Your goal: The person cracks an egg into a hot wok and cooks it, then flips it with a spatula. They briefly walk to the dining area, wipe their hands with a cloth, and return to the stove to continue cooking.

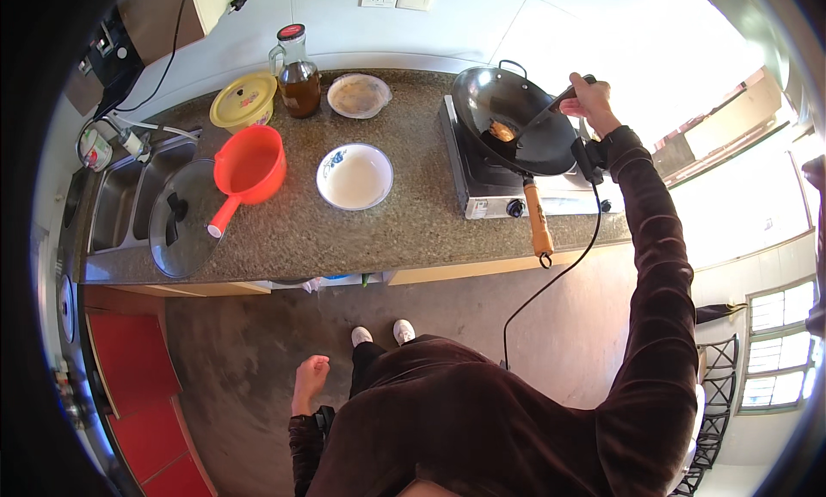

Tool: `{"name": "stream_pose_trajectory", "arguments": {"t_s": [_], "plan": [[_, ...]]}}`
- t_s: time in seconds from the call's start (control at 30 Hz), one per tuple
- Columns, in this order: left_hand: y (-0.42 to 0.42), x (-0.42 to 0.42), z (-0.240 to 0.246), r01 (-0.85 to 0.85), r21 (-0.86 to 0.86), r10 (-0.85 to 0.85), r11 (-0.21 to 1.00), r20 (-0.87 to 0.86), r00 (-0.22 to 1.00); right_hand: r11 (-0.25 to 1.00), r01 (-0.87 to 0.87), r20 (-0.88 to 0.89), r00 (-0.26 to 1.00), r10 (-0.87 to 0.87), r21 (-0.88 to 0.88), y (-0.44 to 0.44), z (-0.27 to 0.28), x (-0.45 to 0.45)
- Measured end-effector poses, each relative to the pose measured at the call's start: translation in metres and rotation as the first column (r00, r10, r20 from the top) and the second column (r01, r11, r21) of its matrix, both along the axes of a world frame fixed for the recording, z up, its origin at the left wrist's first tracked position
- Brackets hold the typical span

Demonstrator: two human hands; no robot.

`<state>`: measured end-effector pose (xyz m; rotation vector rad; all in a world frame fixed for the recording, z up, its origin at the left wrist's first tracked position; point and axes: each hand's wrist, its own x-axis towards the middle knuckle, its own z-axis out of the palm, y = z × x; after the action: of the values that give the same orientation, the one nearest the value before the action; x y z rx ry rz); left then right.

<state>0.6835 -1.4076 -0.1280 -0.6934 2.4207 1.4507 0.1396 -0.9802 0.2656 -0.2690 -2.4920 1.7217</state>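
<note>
My right hand grips the dark handle of a cooking spatula, its blade down inside a black wok. A browned piece of food lies in the wok beside the blade. The wok sits on a gas stove, and its wooden handle juts past the counter's front edge. At my side, over the floor, my left hand hangs with its fingers curled in and nothing visible in it. Left of the stove stands a white bowl with a blue floral pattern, holding something pale.
On the counter are a red plastic ladle, a glass lid overlapping the sink, a yellow lidded enamel basin, a glass jug of brown liquid and a covered dish. A black cable hangs from my right wrist.
</note>
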Motion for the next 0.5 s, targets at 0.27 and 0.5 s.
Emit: {"name": "stream_pose_trajectory", "arguments": {"t_s": [0.27,0.5], "plan": [[-0.064,-0.012,0.002,-0.071,-0.025,0.072,0.997,0.015,0.997,0.992,0.077,-0.030,0.997,-0.074,0.102,0.005,-0.003,0.005],[-0.064,-0.014,-0.001,0.018,0.001,-0.018,1.000,0.024,1.000,0.996,0.028,-0.110,0.993,-0.037,-0.081,0.013,-0.028,0.013]]}}
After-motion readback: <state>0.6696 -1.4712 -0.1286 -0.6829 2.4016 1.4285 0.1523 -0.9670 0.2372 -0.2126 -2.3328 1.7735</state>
